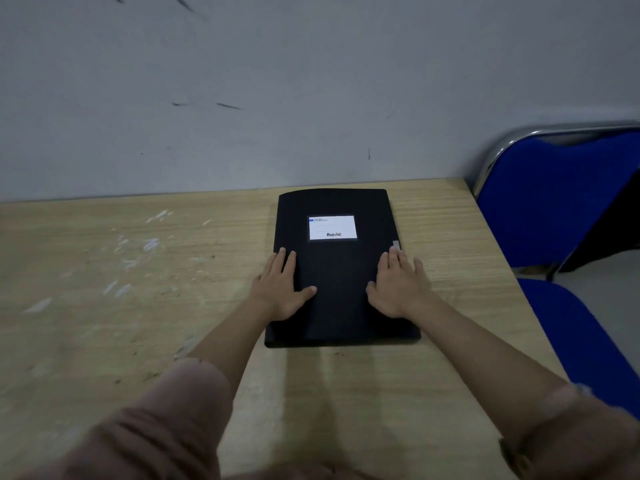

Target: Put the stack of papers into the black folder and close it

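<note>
The black folder (pixel 339 271) lies closed and flat on the wooden table (pixel 138 306), with a white label (pixel 332 227) on its cover. My left hand (pixel 282 287) rests palm down on the folder's left edge, fingers together and thumb spread onto the cover. My right hand (pixel 400 285) lies flat on the right side, fingertips near a small grey tab (pixel 396 242) at the folder's right edge. Neither hand holds anything. No papers are visible outside the folder.
A blue chair (pixel 554 209) with a chrome frame stands just past the table's right edge. A grey wall (pixel 277 98) runs along the table's far edge. White scuffs mark the tabletop on the left.
</note>
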